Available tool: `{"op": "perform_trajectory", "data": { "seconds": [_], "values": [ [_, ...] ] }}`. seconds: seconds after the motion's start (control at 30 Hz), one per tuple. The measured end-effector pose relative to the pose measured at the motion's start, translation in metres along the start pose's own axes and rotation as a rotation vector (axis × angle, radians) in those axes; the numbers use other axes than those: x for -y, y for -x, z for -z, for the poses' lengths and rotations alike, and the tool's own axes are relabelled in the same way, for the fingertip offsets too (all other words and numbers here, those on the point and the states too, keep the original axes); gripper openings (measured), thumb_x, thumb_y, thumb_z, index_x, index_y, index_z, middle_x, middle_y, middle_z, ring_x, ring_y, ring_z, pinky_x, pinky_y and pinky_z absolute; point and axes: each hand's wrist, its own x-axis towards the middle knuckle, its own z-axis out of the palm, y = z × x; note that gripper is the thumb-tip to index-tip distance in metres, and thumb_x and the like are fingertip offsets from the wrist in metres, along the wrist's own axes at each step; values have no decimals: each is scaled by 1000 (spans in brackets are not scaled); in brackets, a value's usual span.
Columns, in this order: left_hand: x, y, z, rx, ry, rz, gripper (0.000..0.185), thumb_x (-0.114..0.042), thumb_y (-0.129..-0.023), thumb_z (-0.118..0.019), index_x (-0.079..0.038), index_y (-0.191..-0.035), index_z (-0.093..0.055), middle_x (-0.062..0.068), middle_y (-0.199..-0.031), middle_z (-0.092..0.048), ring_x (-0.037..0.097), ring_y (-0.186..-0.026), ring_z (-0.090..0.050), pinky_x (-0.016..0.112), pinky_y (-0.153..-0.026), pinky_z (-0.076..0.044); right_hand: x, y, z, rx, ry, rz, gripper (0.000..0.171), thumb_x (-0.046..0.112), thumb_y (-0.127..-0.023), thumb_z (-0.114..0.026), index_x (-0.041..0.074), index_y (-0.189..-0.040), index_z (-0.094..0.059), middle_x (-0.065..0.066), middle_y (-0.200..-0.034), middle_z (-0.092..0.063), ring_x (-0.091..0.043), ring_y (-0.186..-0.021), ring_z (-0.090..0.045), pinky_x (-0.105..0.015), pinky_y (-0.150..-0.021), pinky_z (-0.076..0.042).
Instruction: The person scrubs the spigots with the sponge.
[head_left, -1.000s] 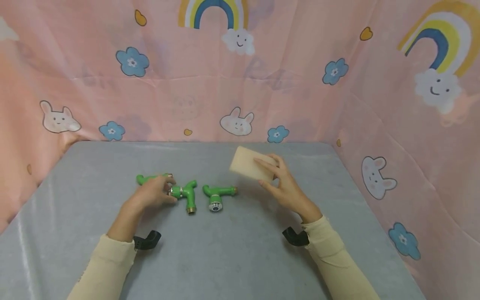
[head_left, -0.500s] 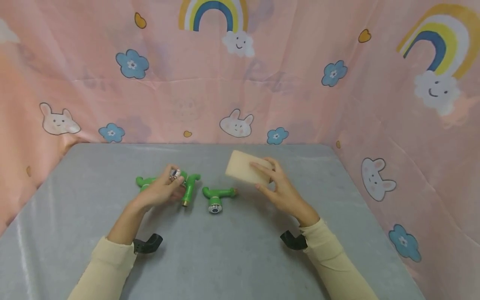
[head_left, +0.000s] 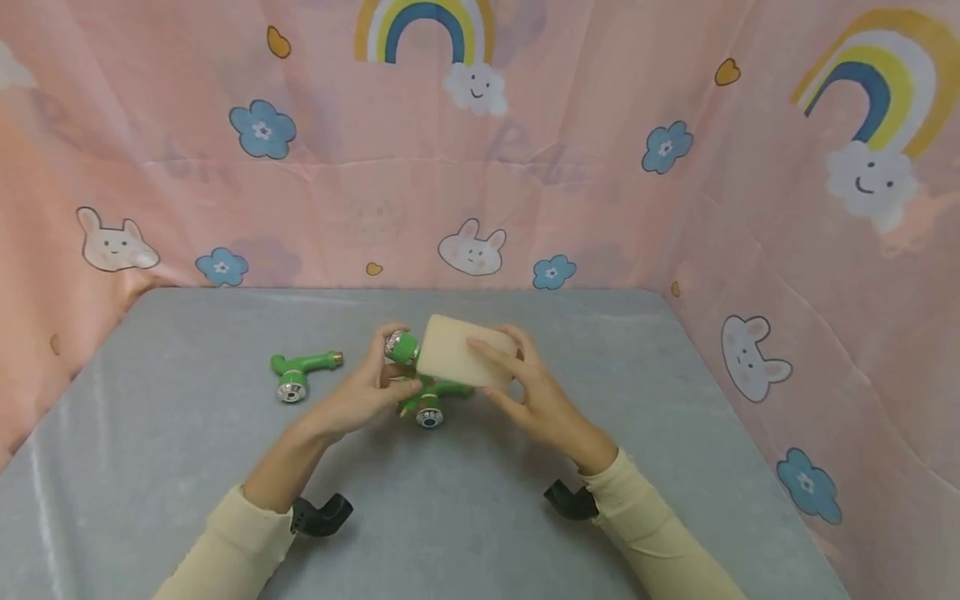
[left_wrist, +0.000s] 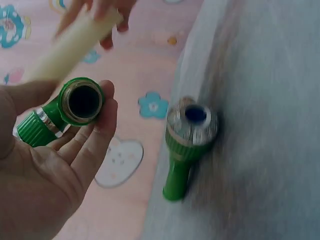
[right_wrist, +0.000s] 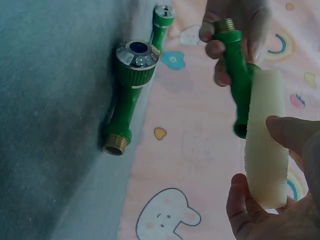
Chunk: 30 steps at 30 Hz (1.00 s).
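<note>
My left hand (head_left: 360,404) grips a green tap (head_left: 403,348) with a ribbed, chrome-ended knob, raised off the table. In the right wrist view this tap's brass-threaded end (right_wrist: 223,25) points up and its body touches or overlaps the sponge's edge. A cream block sponge (head_left: 456,354) is pinched between the thumb and fingers of my right hand (head_left: 551,408), its broad face covering part of the held tap in the head view. Below both hands a second green tap (head_left: 430,415) lies on the table, partly hidden by the sponge and left fingers.
A third green tap (head_left: 303,367) lies to the left on the grey table (head_left: 465,517). Pink printed cloth (head_left: 585,200) hangs behind the table and along its sides. A black curved mount (head_left: 322,515) sticks out from each wrist.
My left hand has picked the tap up from the table and carried it right to the sponge. My right hand has brought the sponge left and slightly down. The other two taps stay put.
</note>
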Motion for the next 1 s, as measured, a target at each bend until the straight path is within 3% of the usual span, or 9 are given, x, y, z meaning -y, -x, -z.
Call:
{"op": "perform_trajectory", "data": {
  "seconds": [0.1,0.17,0.27,0.37,0.47,0.57,0.8,1.0],
  "values": [
    [-2,1,-6,2,25,-30,86,1,-97,-59,-23,-155,-1,35,-131,-59,32,-96,-73,29,-72,-58,-2,-1,2,1,5,-8,60,1,-92,-70,14,-148,-52,-23,-152,-33,-43,-131,-47,-54,-94,-55],
    [-3,1,-7,-39,23,-36,90,3,-95,-60,-23,-158,-1,37,-131,-59,28,-92,-74,29,-73,-58,-4,-2,6,-4,7,-27,61,-2,-91,-70,13,-148,-53,-23,-152,-32,-44,-132,-46,-54,-94,-55],
    [-4,2,-5,-114,15,-16,90,1,-95,-60,-20,-160,-2,35,-132,-61,21,-87,-73,31,-77,-59,-8,-3,16,-16,-2,-67,62,-7,-90,-67,13,-147,-53,-22,-153,-30,-44,-132,-45,-54,-95,-54],
    [-4,1,-4,-132,10,-3,81,-3,-97,-59,-9,-161,-9,31,-135,-61,13,-84,-71,31,-79,-58,-11,-4,26,-23,-37,-106,62,-6,-91,-65,14,-148,-52,-21,-155,-28,-42,-131,-44,-50,-92,-54],
    [-2,-1,-4,-108,19,10,62,-6,-100,-57,4,-154,-28,28,-138,-60,11,-86,-70,26,-78,-56,-10,-4,30,-43,-63,-105,61,-4,-92,-66,15,-148,-52,-19,-156,-29,-37,-129,-45,-44,-87,-52],
    [0,-3,-7,-82,48,32,49,-8,-101,-56,9,-145,-44,28,-138,-60,11,-89,-70,25,-79,-57,-6,-2,27,-44,-49,-55,60,-1,-91,-70,14,-147,-54,-21,-154,-32,-36,-126,-47,-44,-86,-52],
    [-1,-3,-12,-8,138,45,53,-10,-101,-60,7,-148,-42,35,-133,-59,11,-89,-74,33,-82,-62,-2,-3,12,-21,16,24,58,-3,-91,-70,11,-145,-56,-24,-152,-33,-43,-135,-42,-56,-97,-53],
    [-3,-1,-11,95,165,-4,66,-4,-97,-62,6,-154,-30,28,-151,-48,10,-108,-72,26,-90,-59,-5,-4,17,-51,21,20,59,-8,-88,-70,9,-143,-57,-23,-151,-34,-43,-131,-44,-53,-91,-54]
  ]
}}
